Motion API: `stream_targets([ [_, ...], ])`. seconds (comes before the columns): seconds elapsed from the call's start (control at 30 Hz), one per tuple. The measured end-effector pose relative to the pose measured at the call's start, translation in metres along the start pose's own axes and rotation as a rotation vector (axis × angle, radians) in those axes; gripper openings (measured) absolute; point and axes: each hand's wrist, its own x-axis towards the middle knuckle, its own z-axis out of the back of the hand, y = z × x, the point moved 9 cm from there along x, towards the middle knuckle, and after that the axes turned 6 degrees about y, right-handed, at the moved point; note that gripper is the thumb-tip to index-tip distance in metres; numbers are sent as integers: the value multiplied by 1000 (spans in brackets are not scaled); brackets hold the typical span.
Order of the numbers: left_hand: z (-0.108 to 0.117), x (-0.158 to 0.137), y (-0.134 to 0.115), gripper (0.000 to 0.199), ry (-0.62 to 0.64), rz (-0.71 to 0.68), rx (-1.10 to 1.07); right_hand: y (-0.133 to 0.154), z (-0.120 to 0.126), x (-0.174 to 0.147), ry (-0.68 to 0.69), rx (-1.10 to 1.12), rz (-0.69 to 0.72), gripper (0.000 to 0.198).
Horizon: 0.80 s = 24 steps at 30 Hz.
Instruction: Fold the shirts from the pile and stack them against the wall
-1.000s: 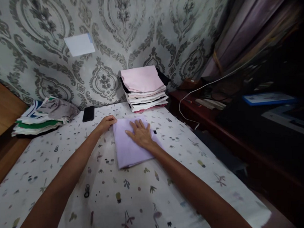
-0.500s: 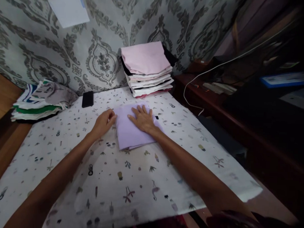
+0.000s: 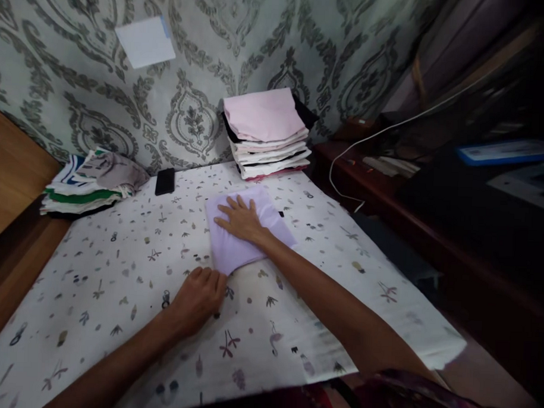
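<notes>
1. Head view: the right hand lies flat, fingers spread, pressing on a folded lilac cloth spread on the patterned sheet.
2. The left hand, loosely curled and holding nothing, touches the cloth's near corner, just below and left of the pressing palm.
3. This looks like a fold being smoothed; the next move likely calls for pinching that near edge.
4. Beyond the right fingertips stands a stack of folded clothes; a phone lies to their left.

Dim room, right side near black, edges warped, slight blur.
</notes>
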Motion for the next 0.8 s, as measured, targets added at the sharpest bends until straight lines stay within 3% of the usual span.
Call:
stream_targets([
  [0.1, -5, -6, 5, 20, -28, 45, -48, 1, 0, -1, 17, -21, -2, 59],
  [0.2, -1, 0, 28, 20, -110, 150, -282, 1, 7, -5, 61, 2, 10, 61],
  [0.33, -4, 11, 76, 27, -223, 369, -892, -22, 29, -22, -22, -14, -66, 56],
  [0.47, -30, 18, 106, 28, -253, 624, -1507, -68, 38, -43, -51, -81, -212, 50],
  [0.63, -47, 33, 95, 27, -137, 801, -1851, -90, 42, -51, -80, -122, -266, 46],
  [0.8, -47, 49, 53, 35, 37, 736, -1964, -76, 51, -24, -50, -129, -203, 51],
])
